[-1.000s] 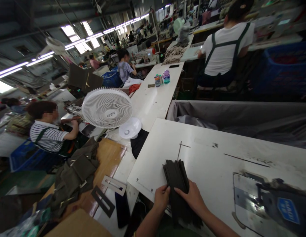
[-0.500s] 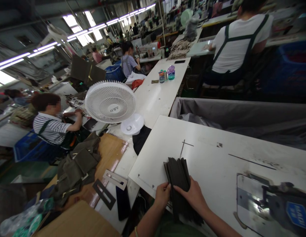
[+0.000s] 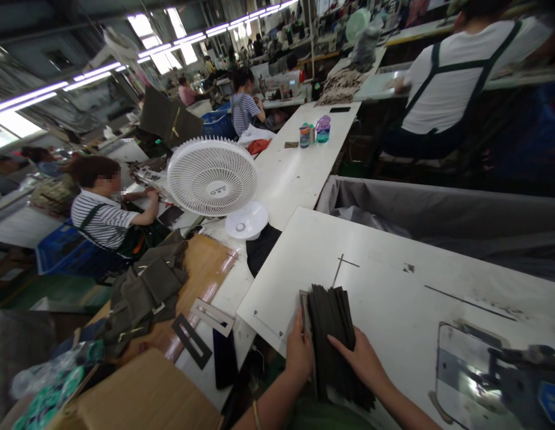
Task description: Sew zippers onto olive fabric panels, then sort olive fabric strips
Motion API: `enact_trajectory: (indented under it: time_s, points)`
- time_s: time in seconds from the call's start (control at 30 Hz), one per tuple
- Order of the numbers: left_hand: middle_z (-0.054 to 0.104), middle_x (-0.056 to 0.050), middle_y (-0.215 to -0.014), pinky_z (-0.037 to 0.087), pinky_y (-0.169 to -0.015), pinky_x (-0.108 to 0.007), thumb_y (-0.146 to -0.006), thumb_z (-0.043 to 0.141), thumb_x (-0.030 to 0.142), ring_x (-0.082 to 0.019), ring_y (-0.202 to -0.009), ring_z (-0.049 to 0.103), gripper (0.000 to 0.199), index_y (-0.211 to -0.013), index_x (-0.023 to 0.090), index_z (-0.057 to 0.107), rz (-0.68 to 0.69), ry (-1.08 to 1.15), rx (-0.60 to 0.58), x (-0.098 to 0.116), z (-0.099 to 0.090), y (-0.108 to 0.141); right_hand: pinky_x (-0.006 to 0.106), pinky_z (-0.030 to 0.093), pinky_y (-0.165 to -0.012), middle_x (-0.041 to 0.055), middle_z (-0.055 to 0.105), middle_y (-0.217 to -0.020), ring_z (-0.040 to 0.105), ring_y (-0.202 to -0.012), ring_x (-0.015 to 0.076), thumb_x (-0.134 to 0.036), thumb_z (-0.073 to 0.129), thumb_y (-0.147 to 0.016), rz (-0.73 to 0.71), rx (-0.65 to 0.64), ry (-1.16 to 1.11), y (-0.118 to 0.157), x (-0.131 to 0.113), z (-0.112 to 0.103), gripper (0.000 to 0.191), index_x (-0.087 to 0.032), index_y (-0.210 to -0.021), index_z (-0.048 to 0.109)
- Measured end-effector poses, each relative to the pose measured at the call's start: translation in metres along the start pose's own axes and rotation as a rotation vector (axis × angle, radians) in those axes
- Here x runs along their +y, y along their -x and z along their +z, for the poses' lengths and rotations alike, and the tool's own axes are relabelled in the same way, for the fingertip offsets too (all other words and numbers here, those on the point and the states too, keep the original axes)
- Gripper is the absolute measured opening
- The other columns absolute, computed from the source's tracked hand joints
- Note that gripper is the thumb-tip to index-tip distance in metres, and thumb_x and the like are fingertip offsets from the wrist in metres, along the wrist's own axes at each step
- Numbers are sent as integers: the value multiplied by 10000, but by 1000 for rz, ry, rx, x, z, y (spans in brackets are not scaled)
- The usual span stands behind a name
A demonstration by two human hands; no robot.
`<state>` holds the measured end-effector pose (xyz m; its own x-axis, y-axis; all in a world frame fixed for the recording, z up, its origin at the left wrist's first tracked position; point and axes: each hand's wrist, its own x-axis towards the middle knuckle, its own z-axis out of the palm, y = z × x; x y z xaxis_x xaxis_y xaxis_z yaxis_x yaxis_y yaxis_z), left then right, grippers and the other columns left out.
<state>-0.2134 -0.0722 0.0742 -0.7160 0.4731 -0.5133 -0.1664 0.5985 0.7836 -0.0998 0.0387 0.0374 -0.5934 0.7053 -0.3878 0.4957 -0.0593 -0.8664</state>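
Observation:
A thick bundle of dark olive fabric pieces stands on edge at the front of the white tabletop, its layers fanned at the far end. My left hand is closed on the outermost piece at the bundle's left side, which sits slightly apart from the others. From the right, my right hand grips the bundle, thumb lying across its top and fingers partly hidden behind it. The bundle's near end reaches toward my green clothing.
A sewing machine is at the right of the white tabletop. To the left lie two slotted templates, a phone, a cardboard box and piled olive fabric. A white fan stands beyond. Co-workers sit nearby.
My left hand has shifted forward along the bundle's left side, and the outermost piece has opened away from the rest. My right hand keeps its grip. The whole view has swung slightly left.

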Motion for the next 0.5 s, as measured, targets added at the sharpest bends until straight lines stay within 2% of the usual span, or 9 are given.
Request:
enact_trajectory:
  time_s: [0.07,0.13,0.2,0.3,0.4,0.5]
  points:
    - [377,-21,-1436,219,-1120,-279,-777,448,86,-174,-1312,351,662,-1414,178,295,71,-30,7,4,2,-2,443,404,-941,141,653,-1000,560,-1022,321,-597,529,-705,11,9,10,0,3,2,589,-125,-1045,622]
    - [392,-14,-1427,223,-1120,-284,-769,437,63,-174,-1307,361,652,-1400,185,331,113,-55,-5,7,4,-4,457,387,-951,150,663,-959,567,-1008,325,-632,423,-743,33,14,7,-2,7,0,593,-133,-966,653]
    - [447,-23,-1389,274,-1099,-304,-784,445,81,-190,-1270,416,603,-1373,196,384,122,-68,-27,8,7,-6,456,396,-939,138,680,-916,589,-970,315,-659,382,-748,47,-3,-11,-6,11,-3,583,-165,-853,675]
    - [506,-58,-1336,360,-1043,-333,-824,489,173,-220,-1204,489,547,-1362,200,395,101,-74,-46,7,8,-6,445,414,-926,112,697,-899,617,-930,275,-690,435,-718,53,-55,-63,-12,12,-10,559,-187,-766,672]
    - [510,-86,-1329,397,-1003,-339,-808,568,251,-241,-1177,511,625,-1387,190,340,78,-84,-61,6,7,-5,427,434,-912,108,702,-906,630,-916,252,-737,445,-697,67,-100,-121,-14,11,-15,612,-174,-776,673]
    - [457,-102,-1373,376,-1016,-334,-743,653,272,-259,-1212,476,780,-1414,174,268,71,-120,-72,8,6,-5,417,469,-859,95,705,-846,642,-874,246,-750,387,-743,93,-128,-163,-14,12,-16,661,-156,-783,674]
